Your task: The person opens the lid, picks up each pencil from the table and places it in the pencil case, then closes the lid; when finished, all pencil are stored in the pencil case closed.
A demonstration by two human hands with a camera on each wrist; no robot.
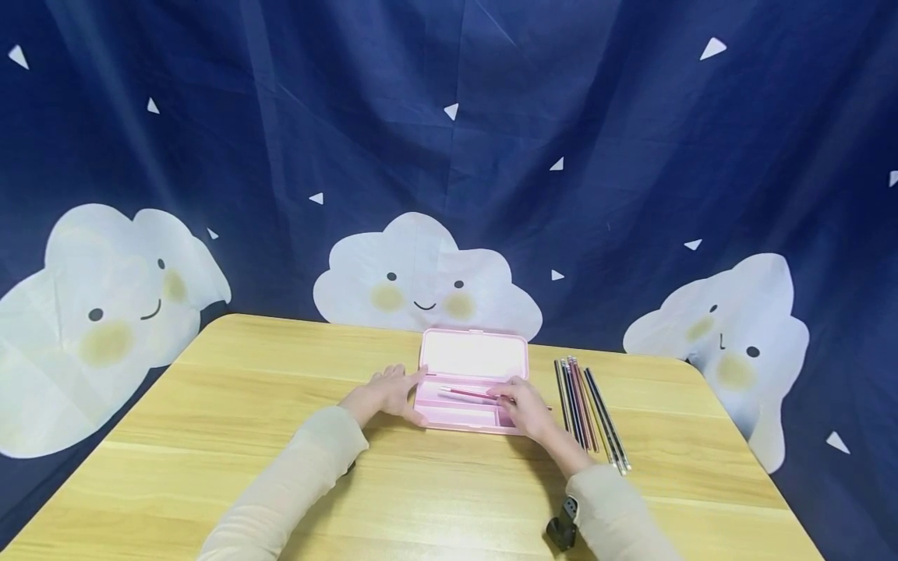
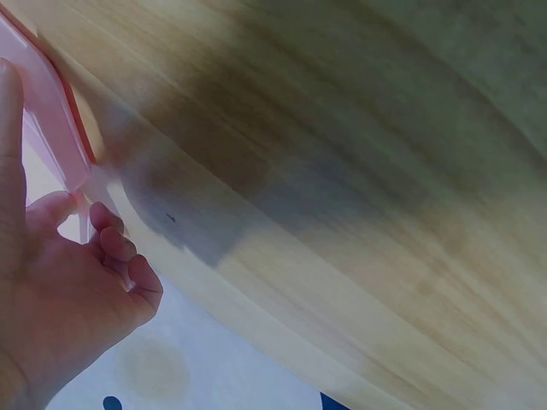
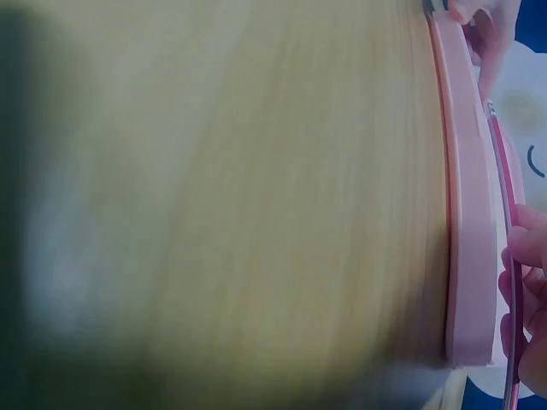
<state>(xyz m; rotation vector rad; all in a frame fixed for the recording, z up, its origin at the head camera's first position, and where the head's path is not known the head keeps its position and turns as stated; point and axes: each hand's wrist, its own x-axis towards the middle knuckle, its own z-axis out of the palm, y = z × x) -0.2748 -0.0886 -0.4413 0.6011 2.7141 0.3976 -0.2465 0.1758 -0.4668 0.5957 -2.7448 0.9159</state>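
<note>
A pink pencil case [image 1: 459, 428] lies on the table with its lid [image 1: 474, 354] raised at the back. My left hand [image 1: 386, 393] holds its left end, thumb at the front corner and index finger toward the back. In the left wrist view, the other fingers of the left hand [image 2: 77, 273] curl loosely beside the case's corner. Over the case, my right hand [image 1: 522, 405] pinches a red pencil [image 1: 468, 393] lying nearly level along its length. The right wrist view shows the pencil [image 3: 504, 166] above the case's front wall [image 3: 472, 213], between thumb and fingers.
Several dark and red pencils [image 1: 577, 405] lie side by side to the right of the case, with more dark ones [image 1: 606, 421] beside them. A dark blue cloth with clouds [image 1: 428, 273] hangs behind the wooden table [image 1: 435, 499]. A black device [image 1: 563, 526] sits at my right wrist.
</note>
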